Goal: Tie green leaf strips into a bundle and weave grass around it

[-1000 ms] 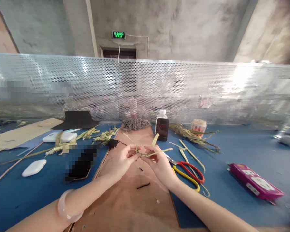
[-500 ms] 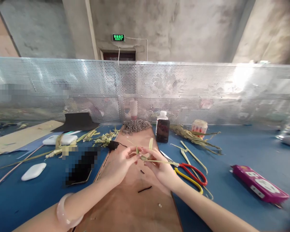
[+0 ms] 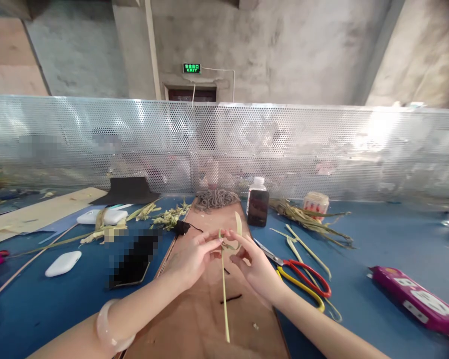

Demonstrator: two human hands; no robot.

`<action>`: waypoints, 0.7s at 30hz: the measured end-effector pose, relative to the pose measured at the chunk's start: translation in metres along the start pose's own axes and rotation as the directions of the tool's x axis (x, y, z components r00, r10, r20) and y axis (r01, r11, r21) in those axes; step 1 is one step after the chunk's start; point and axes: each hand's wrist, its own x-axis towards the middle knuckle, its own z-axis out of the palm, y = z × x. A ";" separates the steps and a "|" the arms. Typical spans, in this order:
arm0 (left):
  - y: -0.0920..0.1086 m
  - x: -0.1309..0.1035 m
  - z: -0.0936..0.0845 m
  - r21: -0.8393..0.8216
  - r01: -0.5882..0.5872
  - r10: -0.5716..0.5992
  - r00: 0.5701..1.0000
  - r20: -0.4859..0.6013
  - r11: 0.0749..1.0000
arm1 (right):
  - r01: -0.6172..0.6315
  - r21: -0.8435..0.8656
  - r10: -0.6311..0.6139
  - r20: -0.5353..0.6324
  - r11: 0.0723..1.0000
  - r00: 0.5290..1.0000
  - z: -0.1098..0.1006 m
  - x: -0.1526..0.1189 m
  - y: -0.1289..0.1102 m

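Note:
Over the brown board [image 3: 187,324], my left hand [image 3: 192,259] and my right hand [image 3: 256,269] meet with fingertips almost touching. Both are closed in a pinch on a narrow pale green plant strip [image 3: 225,299], bent into a small loop between the fingers. One long end hangs down toward me across the board, and a wider pale end [image 3: 239,223] sticks up behind the right fingers. Scissors [image 3: 309,279] with red and yellow handles lie beside my right hand, blades partly open. Short dark thread pieces [image 3: 231,299] rest on the board below.
A phone [image 3: 132,267] and a white case [image 3: 63,263] lie left. Grey cord [image 3: 216,198] is heaped at the board's far end, by a dark-labelled bottle [image 3: 258,207]. Dried leaves [image 3: 318,227], loose strips [image 3: 309,249] and a purple pouch [image 3: 419,301] are right. A perforated metal screen [image 3: 224,134] stands behind.
The strip's long end has swung from pointing right across my right hand to hanging down toward me. Both hands stay pinched together. The whole view has shifted slightly.

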 end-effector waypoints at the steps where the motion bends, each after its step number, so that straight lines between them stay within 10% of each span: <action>1: 0.000 0.001 -0.001 0.002 -0.005 0.005 1.000 -0.010 1.000 | 0.003 -0.010 -0.003 -0.004 1.000 1.000 0.000 0.000 0.001; 13: -0.006 0.003 -0.005 -0.032 -0.014 0.013 1.000 -0.022 0.999 | -0.029 0.041 0.031 -0.043 0.999 0.999 -0.004 0.003 0.003; 21: -0.009 0.001 -0.004 0.091 -0.012 0.012 1.000 -0.001 0.996 | -0.217 0.379 0.175 0.143 0.900 0.974 -0.003 0.001 0.000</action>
